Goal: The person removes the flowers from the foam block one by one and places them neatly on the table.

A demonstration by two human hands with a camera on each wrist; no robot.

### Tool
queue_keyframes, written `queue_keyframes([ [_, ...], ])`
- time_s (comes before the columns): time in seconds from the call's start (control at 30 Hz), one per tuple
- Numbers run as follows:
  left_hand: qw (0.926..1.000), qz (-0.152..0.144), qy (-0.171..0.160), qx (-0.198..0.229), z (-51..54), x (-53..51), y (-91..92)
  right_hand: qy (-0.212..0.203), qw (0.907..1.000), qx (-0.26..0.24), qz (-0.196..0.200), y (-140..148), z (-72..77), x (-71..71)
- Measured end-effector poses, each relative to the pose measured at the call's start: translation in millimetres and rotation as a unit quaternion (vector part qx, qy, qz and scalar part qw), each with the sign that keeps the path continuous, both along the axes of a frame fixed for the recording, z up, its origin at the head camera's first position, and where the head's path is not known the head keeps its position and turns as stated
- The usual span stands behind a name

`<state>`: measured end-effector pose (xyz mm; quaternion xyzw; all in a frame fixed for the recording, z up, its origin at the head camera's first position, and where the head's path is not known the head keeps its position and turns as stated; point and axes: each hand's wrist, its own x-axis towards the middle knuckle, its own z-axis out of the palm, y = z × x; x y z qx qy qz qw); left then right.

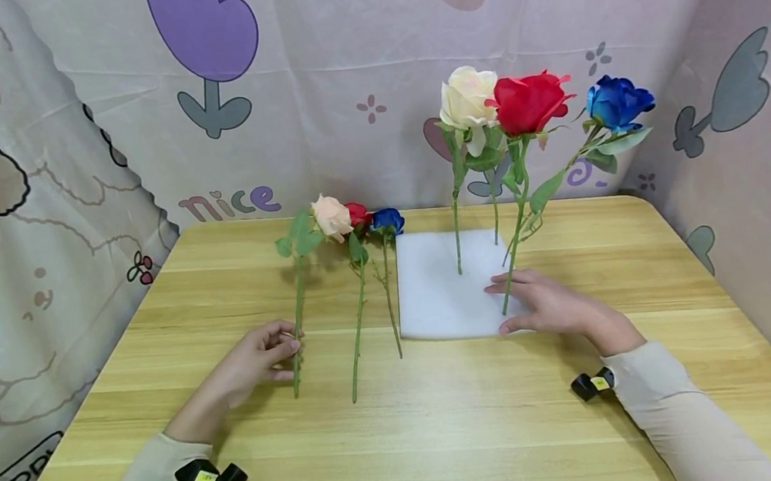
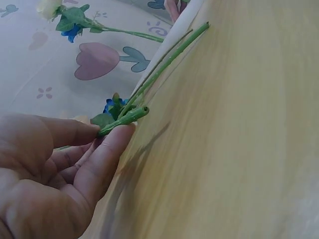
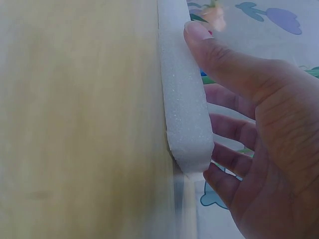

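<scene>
On the left of the table (image 1: 390,433), left hand (image 1: 258,363) pinches the pink rose (image 1: 331,218) low on its stem. Beside it lie a red rose (image 1: 358,215) and a blue rose (image 1: 387,222); lifting could snag on them. Right hand (image 1: 550,303), fingers spread, touches the foam block (image 1: 433,298) by the standing red rose (image 1: 531,104); a bump could tip that top-heavy flower. Farther back, can't tell stem depth, or which bloom the rear stem (image 1: 496,218) carries.

**Pale peach rose with a green stem (image 1: 331,218) pinched by left hand (image 1: 262,358)**

Its bloom points away from the person, leaves just below, the bare stem held near its cut end. A thick white rectangular foam slab (image 1: 432,290) lies flat to the right, touched by the right hand (image 1: 554,305).
</scene>
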<state>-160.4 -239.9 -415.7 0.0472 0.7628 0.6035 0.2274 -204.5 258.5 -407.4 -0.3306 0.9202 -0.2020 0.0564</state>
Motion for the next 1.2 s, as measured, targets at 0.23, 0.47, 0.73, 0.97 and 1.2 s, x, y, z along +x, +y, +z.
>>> queue_keyframes([
  [0.23, 0.9998, -0.002, -0.020, 0.010, -3.9, -2.8, -6.2, -0.014, 0.9999, -0.001, -0.006, 0, 0.0, 0.1],
  [0.47, 0.9994, 0.000, -0.024, -0.026, -4.8, -3.1, -0.5, -0.018, 0.9998, -0.001, -0.005, 1, -0.6, -0.5],
  [0.73, 0.9958, 0.012, 0.019, -0.089, -2.6, 0.3, 10.2, -0.017, 0.9999, 0.003, -0.003, 2, -1.1, -0.6],
  [0.97, 0.9905, 0.007, 0.049, -0.128, -3.8, 2.6, 11.2, -0.012, 0.9999, -0.002, -0.001, 2, -2.0, -0.6],
  [1.2, 0.9916, 0.001, 0.057, -0.116, -6.8, 0.8, 7.9, -0.003, 1.0000, -0.002, 0.003, 1, -1.1, -0.7],
])
